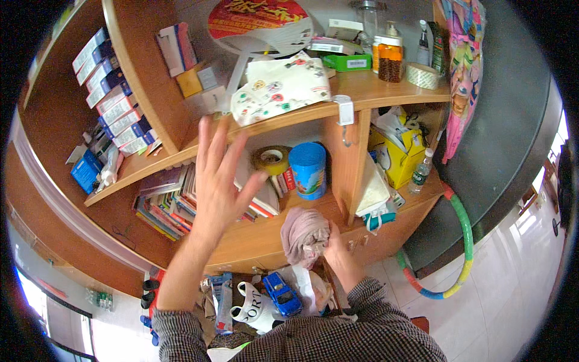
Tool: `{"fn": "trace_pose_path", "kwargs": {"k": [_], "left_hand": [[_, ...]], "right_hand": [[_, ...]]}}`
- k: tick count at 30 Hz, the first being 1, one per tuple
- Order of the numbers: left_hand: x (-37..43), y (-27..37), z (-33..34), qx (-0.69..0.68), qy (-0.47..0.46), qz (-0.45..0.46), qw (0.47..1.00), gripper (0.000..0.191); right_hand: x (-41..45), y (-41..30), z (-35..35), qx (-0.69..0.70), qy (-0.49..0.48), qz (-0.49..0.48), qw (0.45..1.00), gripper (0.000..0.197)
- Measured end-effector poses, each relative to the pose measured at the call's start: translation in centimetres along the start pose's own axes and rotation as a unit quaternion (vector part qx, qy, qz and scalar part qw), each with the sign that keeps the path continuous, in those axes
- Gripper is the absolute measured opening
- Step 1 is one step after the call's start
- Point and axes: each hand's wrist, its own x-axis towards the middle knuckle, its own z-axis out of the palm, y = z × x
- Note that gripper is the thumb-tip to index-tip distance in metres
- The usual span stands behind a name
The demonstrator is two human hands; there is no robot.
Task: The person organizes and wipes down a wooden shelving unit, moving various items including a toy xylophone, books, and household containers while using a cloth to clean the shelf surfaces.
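Observation:
My left hand (221, 181) is raised with fingers spread and nothing in it, its fingertips by the edge of the upper shelf (289, 117). Beyond those fingertips lies a white pouch (282, 86) printed with small colourful figures. My right hand (338, 255) grips a bunched dusty-pink cloth (302, 235) in front of the lower shelf. Just behind the cloth stands a blue cylindrical canister (308, 174). Below the cloth, in what looks like an open drawer, are a blue toy car (282, 294) and a white garment with black lettering (255, 307).
Books (176, 203) lean at the lower left, and medicine-like boxes (115, 97) fill the left shelf. Tape rolls (271, 158), a yellow bag (402, 156) and a plastic bottle (420, 174) occupy the shelves. A metal hook (346, 135) hangs from the shelf edge; a coloured hoop (468, 244) rests at right.

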Motion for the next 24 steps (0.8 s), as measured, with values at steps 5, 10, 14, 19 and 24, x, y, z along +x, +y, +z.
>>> {"fn": "trace_pose_path", "kwargs": {"k": [5, 10, 14, 19, 24], "left_hand": [[8.1, -0.5, 5.5, -0.038, -0.055, -0.027, 0.997, 0.049], [8.5, -3.5, 6.9, -0.140, -0.099, 0.009, 0.985, 0.038], [9.3, -3.6, 6.8, -0.334, -0.144, -0.281, 0.888, 0.029], [9.4, -5.9, 6.6, -0.621, 0.080, -0.353, 0.695, 0.035], [8.2, -5.2, 5.1, -0.613, 0.215, -0.351, 0.674, 0.035]], "right_hand": [[-4.9, -4.2, 0.2, 0.036, -0.115, -0.087, 0.989, 0.060], [-10.2, -7.6, 2.3, 0.058, -0.137, -0.099, 0.984, 0.064], [-11.9, -10.1, 3.1, 0.042, -0.160, -0.189, 0.968, 0.054], [-13.2, -16.7, 5.3, 0.013, -0.247, -0.336, 0.909, 0.054], [-15.7, -19.9, 14.5, -0.112, -0.005, -0.570, 0.814, 0.050]]}}
